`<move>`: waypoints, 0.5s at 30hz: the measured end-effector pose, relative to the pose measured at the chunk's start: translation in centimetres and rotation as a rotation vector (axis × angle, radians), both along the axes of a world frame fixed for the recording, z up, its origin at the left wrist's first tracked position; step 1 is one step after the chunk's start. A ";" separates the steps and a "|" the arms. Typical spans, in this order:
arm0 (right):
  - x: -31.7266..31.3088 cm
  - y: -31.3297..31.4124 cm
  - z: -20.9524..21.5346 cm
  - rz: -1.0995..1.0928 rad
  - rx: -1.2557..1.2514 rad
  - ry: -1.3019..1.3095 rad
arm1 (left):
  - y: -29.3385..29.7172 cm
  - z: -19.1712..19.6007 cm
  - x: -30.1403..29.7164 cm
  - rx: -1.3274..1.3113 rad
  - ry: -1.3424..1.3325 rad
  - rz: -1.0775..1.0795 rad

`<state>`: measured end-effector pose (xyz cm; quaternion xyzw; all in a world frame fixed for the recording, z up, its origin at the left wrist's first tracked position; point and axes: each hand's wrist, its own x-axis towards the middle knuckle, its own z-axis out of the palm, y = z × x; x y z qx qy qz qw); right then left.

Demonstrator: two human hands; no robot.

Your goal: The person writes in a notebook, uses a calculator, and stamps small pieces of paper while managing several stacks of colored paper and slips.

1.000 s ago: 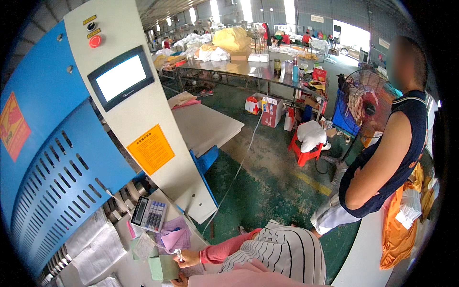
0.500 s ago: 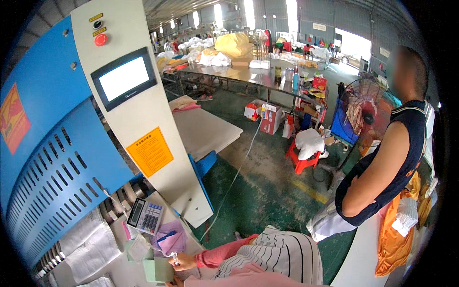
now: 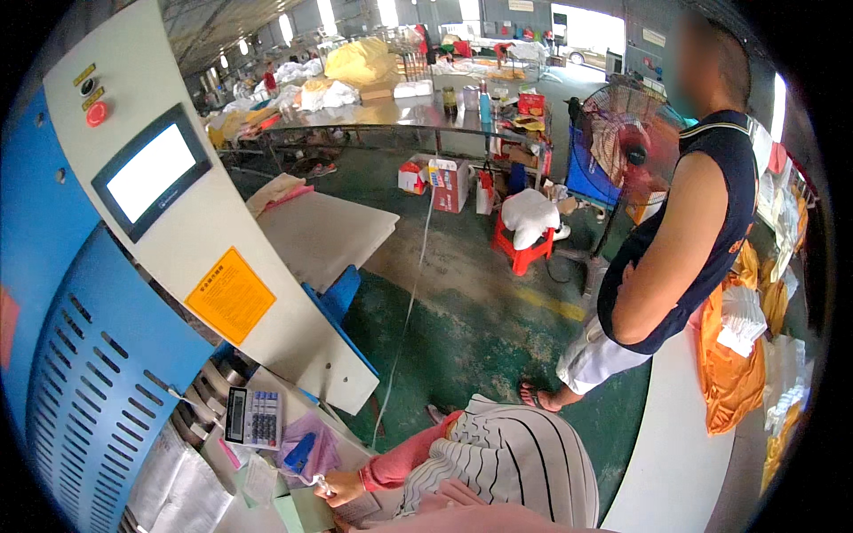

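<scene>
My right hand, in a pinkish-red sleeve, is closed around a slim, whitish pen at the lower left. The hand rests over a lined paper sheet beside a pale green pad. At the lower edge a sliver of skin shows, perhaps my left hand, its fingers mostly hidden. Above the papers lies a purple cloth with a blue object on it, its kind unclear. A grey calculator sits farther left on the same surface.
A blue and white machine with a lit screen stands at left. A person stands at right with arms folded, near a fan, a red stool and orange fabric. A long metal table stands behind.
The view has turned rightward and tilted down, so the machine and tables sit farther left. My right hand stays at the papers with the pen; the standing person's sandalled feet now show.
</scene>
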<state>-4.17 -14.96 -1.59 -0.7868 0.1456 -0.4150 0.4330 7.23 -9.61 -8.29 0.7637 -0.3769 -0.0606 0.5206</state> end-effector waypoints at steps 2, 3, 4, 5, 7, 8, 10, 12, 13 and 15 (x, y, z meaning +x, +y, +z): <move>0.3 -0.5 -0.6 0.037 0.036 0.009 | -0.2 0.1 0.1 0.002 -0.002 -0.011; 0.6 -0.9 -1.2 0.085 0.068 0.035 | -0.4 0.2 0.0 0.003 0.000 -0.016; 0.8 -0.8 -1.7 0.081 0.071 0.033 | -0.4 0.2 -0.2 0.005 -0.003 -0.022; 0.9 -0.8 -1.8 0.065 0.035 0.023 | -0.5 0.2 -0.1 0.008 -0.001 -0.020; 0.9 -0.9 -2.0 0.046 0.000 0.014 | -0.6 0.2 -0.2 0.007 0.001 -0.028; 0.8 -1.1 -2.0 0.065 0.017 0.079 | -0.6 0.2 -0.4 0.012 0.002 -0.032; 0.5 -1.3 -2.0 0.080 0.035 0.142 | -0.9 0.3 -0.5 0.018 -0.004 -0.037; 1.1 -0.8 -1.8 0.109 0.041 0.090 | -0.2 0.3 -0.1 0.019 -0.004 -0.005; 1.5 -0.5 -1.9 0.128 0.043 0.090 | 0.1 0.3 0.1 0.021 -0.004 0.014; 1.0 -0.7 -2.1 0.094 0.060 0.110 | -0.4 0.3 -0.4 0.027 -0.007 -0.009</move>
